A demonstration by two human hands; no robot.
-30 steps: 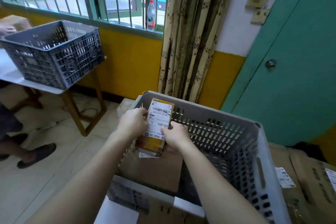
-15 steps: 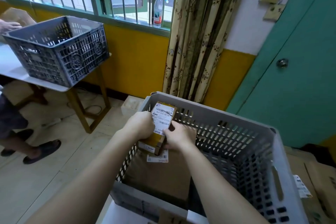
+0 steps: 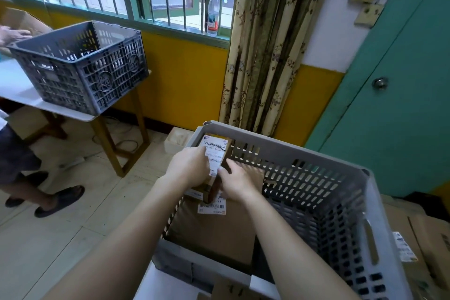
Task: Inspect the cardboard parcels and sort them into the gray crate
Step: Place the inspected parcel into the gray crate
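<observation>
A small cardboard parcel [image 3: 215, 151] with a white shipping label stands tilted against the far left inside corner of the gray crate [image 3: 316, 168]. My left hand [image 3: 188, 169] grips its left side and my right hand [image 3: 237, 181] holds its right edge. Both hands reach into the crate. Under it lies a larger flat cardboard parcel [image 3: 219, 229] with its own label, covering the crate floor.
A darker crate [image 3: 82, 66] sits on a white table [image 3: 22, 90] at left, where another person's hand [image 3: 13, 33] and legs show. More cardboard boxes [image 3: 423, 246] lie at right of my crate. A water bottle [image 3: 213, 14] stands on the windowsill.
Both hands have lowered the small parcel into the crate's far left corner, and it now stands closer against the wall.
</observation>
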